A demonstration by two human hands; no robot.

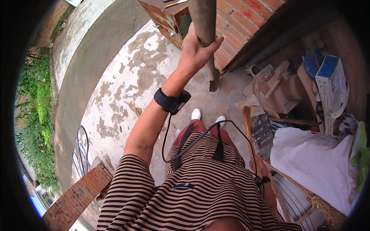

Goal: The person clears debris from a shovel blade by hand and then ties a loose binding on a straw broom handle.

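Note:
My left hand (199,49) is closed around a thick wooden pole (203,20), held out in front of me. Below that hand the pole runs on to a flat, darker end (214,82) close to the concrete floor. Low at my right side, my right hand (258,167) grips a thin straw broom or brush (247,124), its reddish-brown tip pointing away from me; the cable partly covers this hand. A black strap with a small device (172,101) sits on my left wrist, and a black cable (199,137) loops across my striped shirt.
To the right are a white sack (309,158), a dusty machine (277,86), a blue-and-white box (328,69) and another straw broom (325,205). A rusty cabinet (167,20) stands ahead by a brick wall (237,26). At left are a brick pillar (78,190) and a coiled hose (81,156).

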